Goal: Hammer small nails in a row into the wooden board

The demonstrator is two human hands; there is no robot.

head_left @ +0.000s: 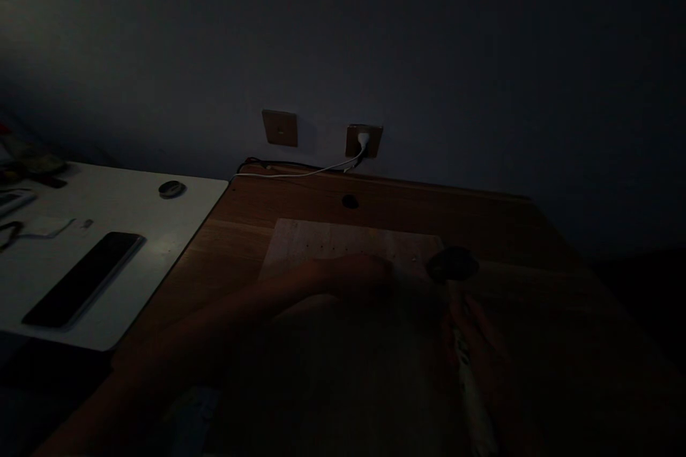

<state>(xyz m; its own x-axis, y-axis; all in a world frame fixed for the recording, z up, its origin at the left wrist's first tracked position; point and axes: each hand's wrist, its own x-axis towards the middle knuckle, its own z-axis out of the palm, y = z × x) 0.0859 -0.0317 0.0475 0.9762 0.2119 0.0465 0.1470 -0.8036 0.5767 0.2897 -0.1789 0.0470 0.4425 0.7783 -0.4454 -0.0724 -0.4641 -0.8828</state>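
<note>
The scene is very dark. My left arm reaches in from the lower left, and my left hand (358, 275) rests on a pale perforated board (343, 239) lying on a brown wooden desk (300, 200). Its fingers are lost in shadow. To the right, a dim reddish shape that seems to be my right hand (465, 332) lies just below a dark round object (453, 264) at the board's right edge. I cannot tell whether it grips that object. A pale strip (474, 393) runs down beside it.
A white table (161, 228) adjoins on the left, bearing a black phone (86, 277), a small round object (171, 189) and oddments at the far left. On the wall are a switch plate (279, 128) and a socket (364, 141) with a white plug and cable.
</note>
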